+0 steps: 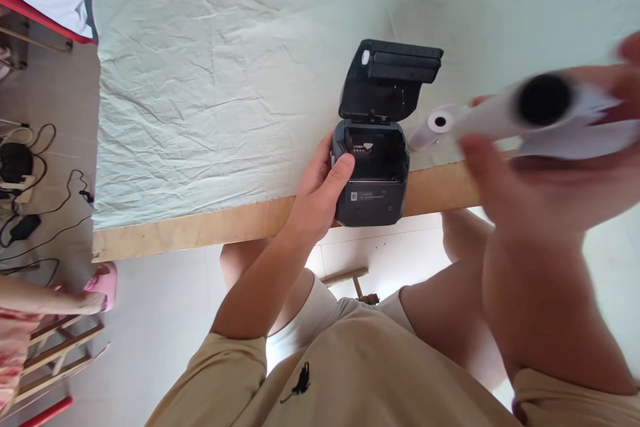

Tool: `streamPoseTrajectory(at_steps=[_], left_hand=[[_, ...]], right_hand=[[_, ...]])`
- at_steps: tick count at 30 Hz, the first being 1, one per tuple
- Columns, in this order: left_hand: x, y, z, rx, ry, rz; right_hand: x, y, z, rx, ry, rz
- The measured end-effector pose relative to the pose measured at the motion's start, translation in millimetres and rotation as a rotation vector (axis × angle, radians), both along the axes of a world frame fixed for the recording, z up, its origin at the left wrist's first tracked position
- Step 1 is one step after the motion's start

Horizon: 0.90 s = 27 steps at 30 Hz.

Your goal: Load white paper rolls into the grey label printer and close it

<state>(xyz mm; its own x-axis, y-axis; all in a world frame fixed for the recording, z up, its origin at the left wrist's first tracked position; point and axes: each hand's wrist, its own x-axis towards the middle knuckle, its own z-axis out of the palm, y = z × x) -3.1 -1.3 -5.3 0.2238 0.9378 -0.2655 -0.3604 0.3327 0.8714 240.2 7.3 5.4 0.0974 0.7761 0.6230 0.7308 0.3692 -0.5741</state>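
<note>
"What carries everything?"
"A cloth-covered table (175, 233); a black printer (373, 203), its lid (383, 87) raised, is at the near edge."
"The left hand (320, 187)?"
"Closed on the printer's left side, thumb over the rim."
"The right hand (550, 193)?"
"Blurred, fingers curled round a white paper roll (487, 113). A second roll (425, 135) lies just beside the printer."

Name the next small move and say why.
Probably lower the white roll in the right grip toward the open bay of the black printer: the lid stands raised, no roll shows inside, and the left grip holds the printer's side.
</note>
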Motion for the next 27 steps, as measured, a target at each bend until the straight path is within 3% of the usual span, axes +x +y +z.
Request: streamPoseTrajectory(at_steps=[1, 2, 5, 13, 19, 21, 23, 25, 27], left_hand=[[0, 0, -0.6, 0.013, 0.007, 0.005], [0, 0, -1.2, 0.028, 0.011, 0.013], [0, 0, -2.5, 0.047, 0.018, 0.021], [-2, -1, -4.6, 0.067, 0.021, -0.009], [-8, 3, -14.7, 0.196, 0.071, -0.112], [-9, 4, -16.2, 0.179, 0.116, -0.132], [-10, 5, -17.0, 0.171, 0.157, -0.129], [-11, 6, -17.5, 0.17, 0.193, -0.131], [-11, 7, -17.6, 0.162, 0.225, -0.136]], right_hand=[[-17, -2, 6.6, 0.077, -0.015, 0.087], [-33, -4, 11.1, 0.035, -0.057, 0.161], [-61, -4, 13.3, 0.068, -0.191, 0.187], [-55, -7, 9.4, 0.068, -0.247, 0.236], [-50, -15, 14.7, 0.06, -0.242, 0.443], [-46, -12, 13.6, 0.154, -0.142, 0.384], [-44, -8, 14.2, 0.216, -0.04, 0.239], [-44, -7, 17.8, 0.127, 0.0, 0.155], [-45, -10, 22.7, -0.028, 0.034, 0.171]])
